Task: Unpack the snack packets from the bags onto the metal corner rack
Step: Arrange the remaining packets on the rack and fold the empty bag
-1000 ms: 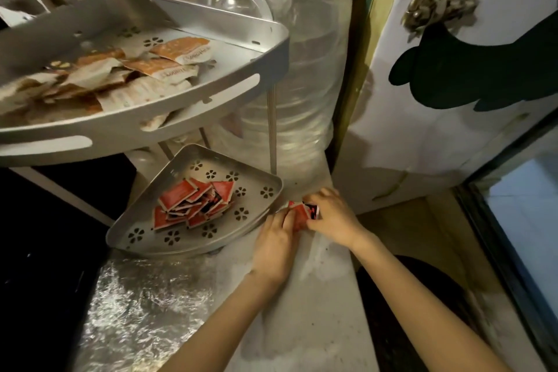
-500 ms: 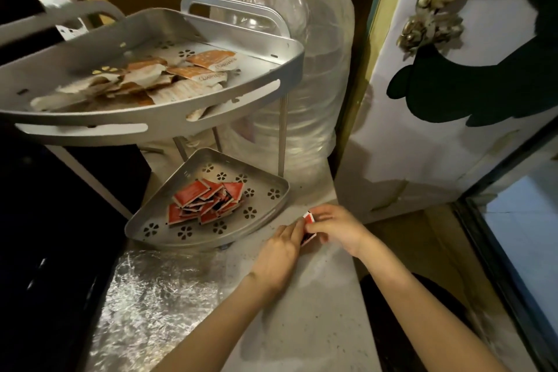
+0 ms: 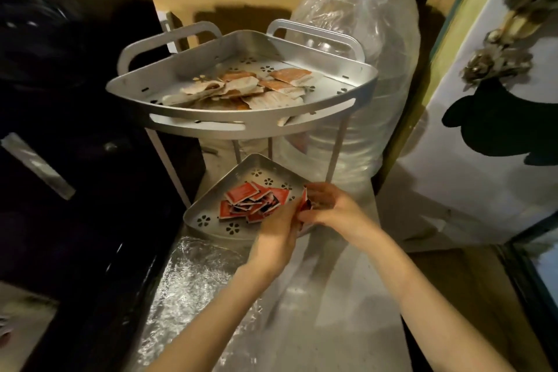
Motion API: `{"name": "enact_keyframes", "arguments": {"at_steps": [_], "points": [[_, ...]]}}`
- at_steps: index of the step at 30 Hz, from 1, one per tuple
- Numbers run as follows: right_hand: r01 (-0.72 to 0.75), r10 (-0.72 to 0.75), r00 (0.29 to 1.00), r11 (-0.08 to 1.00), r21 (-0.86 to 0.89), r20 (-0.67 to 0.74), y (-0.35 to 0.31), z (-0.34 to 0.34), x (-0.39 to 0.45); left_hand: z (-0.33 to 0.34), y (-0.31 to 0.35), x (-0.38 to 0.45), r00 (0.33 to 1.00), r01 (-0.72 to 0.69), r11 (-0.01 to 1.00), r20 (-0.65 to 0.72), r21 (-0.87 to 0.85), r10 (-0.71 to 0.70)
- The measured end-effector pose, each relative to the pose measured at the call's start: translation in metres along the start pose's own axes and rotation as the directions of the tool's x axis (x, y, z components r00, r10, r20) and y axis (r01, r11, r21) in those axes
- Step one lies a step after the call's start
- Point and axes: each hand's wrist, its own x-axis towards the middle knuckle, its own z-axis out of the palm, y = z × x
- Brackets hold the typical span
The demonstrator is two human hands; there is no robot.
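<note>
Red packets [image 3: 252, 202] in lower tray [image 3: 199, 216]; pale packets [image 3: 247, 89] in upper tray [image 3: 211, 122].

A single wide-angle camera sits on the person's head and looks forward and steeply down. It views the metal corner rack [image 3: 241, 118] from above and in front, with the upper shelf in the middle of the frame and the lower shelf [image 3: 208, 217] just below it. Both forearms enter from the bottom edge, close to the lens. The tabletop [image 3: 347, 296] fills the lower centre. Straight lines bow toward the frame's edges.
</note>
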Motion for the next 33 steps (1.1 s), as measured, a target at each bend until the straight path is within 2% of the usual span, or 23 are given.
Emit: {"name": "enact_keyframes", "arguments": {"at_steps": [2, 4, 8, 10, 13, 17, 18, 21, 23, 28, 30, 33], "points": [[0.029, -0.027, 0.999, 0.999, -0.044, 0.041, 0.001, 0.011, 0.007, -0.012, -0.008, 0.005, 0.996, 0.094, 0.996, 0.005, -0.003, -0.094], [0.063, -0.056, 0.997, 0.987, -0.148, 0.055, 0.004, 0.021, 0.017, -0.02, -0.021, 0.009, 0.991, 0.134, 0.988, 0.022, 0.075, -0.136], [0.066, -0.078, 0.997, 0.915, -0.399, -0.014, 0.012, 0.028, 0.043, -0.038, -0.047, 0.02, 0.952, 0.304, 0.934, -0.02, 0.188, -0.306], [0.065, -0.08, 0.997, 0.883, -0.464, -0.013, 0.016, 0.027, 0.053, -0.044, -0.056, 0.02, 0.941, 0.322, 0.915, 0.023, 0.244, -0.337], [0.101, -0.072, 0.995, 0.84, -0.533, 0.075, 0.02, 0.028, 0.06, -0.049, -0.063, 0.02, 0.93, 0.303, 0.899, 0.106, 0.316, -0.351], [0.165, -0.086, 0.983, 0.794, -0.585, 0.16, 0.021, 0.033, 0.06, -0.044, -0.064, 0.02, 0.933, 0.279, 0.872, 0.1, 0.403, -0.345], [0.179, -0.107, 0.983, 0.763, -0.621, 0.151, 0.022, 0.034, 0.06, -0.042, -0.064, 0.02, 0.938, 0.277, 0.869, 0.081, 0.41, -0.337], [0.197, -0.207, 0.974, 0.58, -0.79, 0.091, 0.027, 0.035, 0.06, -0.039, -0.063, 0.017, 0.941, 0.296, 0.859, 0.025, 0.418, -0.336], [0.181, -0.221, 0.972, 0.506, -0.844, 0.076, 0.029, 0.036, 0.058, -0.04, -0.062, 0.015, 0.943, 0.297, 0.852, 0.009, 0.43, -0.333], [0.147, -0.227, 0.973, 0.531, -0.834, 0.027, 0.026, 0.038, 0.042, -0.059, -0.059, 0.002, 0.914, 0.379, 0.846, -0.01, 0.375, -0.405], [0.182, -0.276, 0.961, 0.541, -0.821, 0.032, 0.028, 0.043, 0.025, -0.073, -0.057, -0.013, 0.918, 0.393, 0.855, -0.097, 0.338, -0.384], [0.276, -0.361, 0.93, 0.577, -0.769, 0.063, 0.04, 0.055, -0.003, -0.09, -0.057, -0.046, 0.899, 0.438, 0.801, -0.218, 0.407, -0.38]]}}
